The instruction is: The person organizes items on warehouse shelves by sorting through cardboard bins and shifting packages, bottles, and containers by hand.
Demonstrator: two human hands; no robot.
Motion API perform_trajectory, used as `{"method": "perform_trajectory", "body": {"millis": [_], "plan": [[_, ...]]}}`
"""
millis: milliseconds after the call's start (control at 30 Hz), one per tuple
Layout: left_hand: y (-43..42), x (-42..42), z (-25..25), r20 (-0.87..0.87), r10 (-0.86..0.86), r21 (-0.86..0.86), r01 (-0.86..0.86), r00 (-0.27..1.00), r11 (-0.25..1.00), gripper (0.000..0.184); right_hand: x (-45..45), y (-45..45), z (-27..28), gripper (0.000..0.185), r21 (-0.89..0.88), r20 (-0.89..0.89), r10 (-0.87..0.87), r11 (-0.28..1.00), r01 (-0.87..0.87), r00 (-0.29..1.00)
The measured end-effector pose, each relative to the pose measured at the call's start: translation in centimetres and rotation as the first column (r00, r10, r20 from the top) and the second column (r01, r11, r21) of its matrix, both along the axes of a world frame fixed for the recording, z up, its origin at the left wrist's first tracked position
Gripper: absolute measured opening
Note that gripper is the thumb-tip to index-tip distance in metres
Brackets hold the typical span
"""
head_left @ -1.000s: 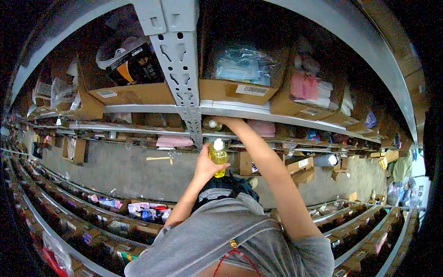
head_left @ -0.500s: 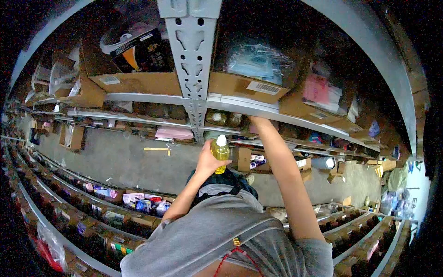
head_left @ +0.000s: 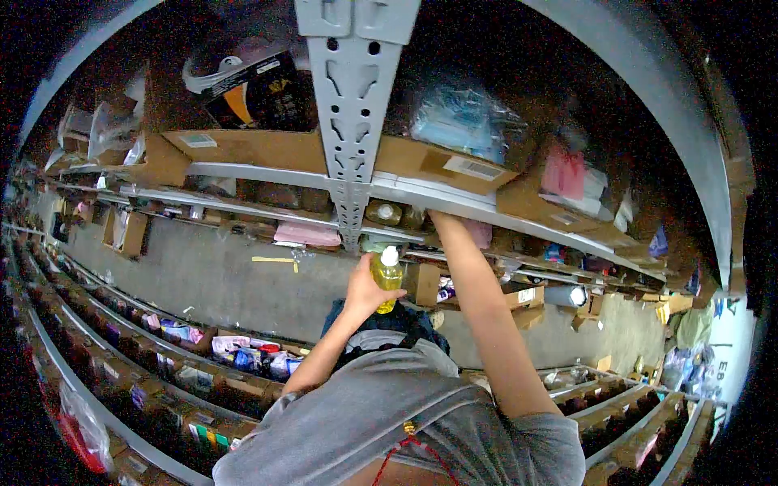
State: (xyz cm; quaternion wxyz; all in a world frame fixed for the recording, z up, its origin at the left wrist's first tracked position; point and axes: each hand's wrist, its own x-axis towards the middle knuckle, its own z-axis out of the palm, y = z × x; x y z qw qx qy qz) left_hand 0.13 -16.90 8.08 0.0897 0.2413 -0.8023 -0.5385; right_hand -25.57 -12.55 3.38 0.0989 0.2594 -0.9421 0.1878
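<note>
My left hand is wrapped around a bottle of yellow liquid with a white cap, held upright in front of my body. My right arm reaches into the shelf level under the upper boxes. Its hand goes out of sight behind the shelf beam, so the fingers are hidden. Just left of that wrist, a light-capped bottle stands on the same level. A second one beside it is partly covered by my wrist.
A perforated metal upright stands straight ahead. Above the beam sit cardboard boxes, one with blue plastic-wrapped packs and one with a black box. A pink stack lies lower left. Rows of stocked shelves run behind me.
My view has shifted slightly, so the shelf appears further right. My right hand has moved left, now covering part of the second bottle. The left hand still holds its bottle.
</note>
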Motion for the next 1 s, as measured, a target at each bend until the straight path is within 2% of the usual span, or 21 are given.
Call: {"method": "perform_trajectory", "body": {"millis": [67, 200, 267, 367, 600, 667, 800, 900, 1000], "plan": [[0.0, 0.6, 0.1, 0.015, 0.002, 0.077, -0.003, 1.000, 0.997, 0.082, -0.3, -0.4, -0.3, 0.036, -0.003, 0.005, -0.024, 1.000, 0.024, 1.000], [0.4, 1.4, -0.3, 0.017, -0.016, -0.016, 0.016, 1.000, 1.000, 0.081, -1.3, -0.2, -0.4, 0.036, -0.005, 0.014, -0.055, 0.998, 0.055, 0.998], [0.6, 1.8, -1.3, -0.017, -0.004, 0.010, 0.004, 1.000, 1.000, 0.081, -1.8, 0.0, -0.4, 0.036, -0.006, 0.019, -0.061, 0.998, 0.061, 0.998], [0.8, 1.9, -0.2, 0.046, -0.025, -0.073, 0.028, 0.999, 0.997, 0.081, -2.2, 0.3, -0.3, 0.037, -0.006, 0.023, -0.061, 0.998, 0.062, 0.998], [1.2, 2.0, 0.1, 0.035, -0.055, -0.036, 0.056, 0.998, 0.998, 0.080, -1.4, 0.6, -0.4, 0.037, -0.017, 0.022, -0.054, 0.998, 0.055, 0.998], [1.3, 1.9, -0.1, 0.064, -0.045, -0.020, 0.047, 0.997, 0.999, 0.085, -1.2, 0.3, -0.5, 0.038, -0.017, 0.016, -0.058, 0.998, 0.058, 0.998], [1.5, 2.1, 1.2, 0.028, -0.078, -0.075, 0.080, 0.997, 0.994, 0.080, -1.0, 0.2, -0.6, 0.038, -0.023, 0.010, -0.061, 0.998, 0.061, 0.998], [1.7, 2.2, 1.4, 0.112, -0.073, -0.047, 0.078, 0.991, 0.996, 0.079, -0.6, 1.0, -0.2, 0.039, -0.025, 0.002, -0.030, 0.999, 0.030, 1.000], [1.7, 2.2, 0.4, 0.052, -0.097, -0.057, 0.100, 0.994, 0.993, 0.080, 1.7, 2.1, 1.1, 0.039, 0.024, -0.001, 0.051, 0.998, -0.051, 0.999]]}}
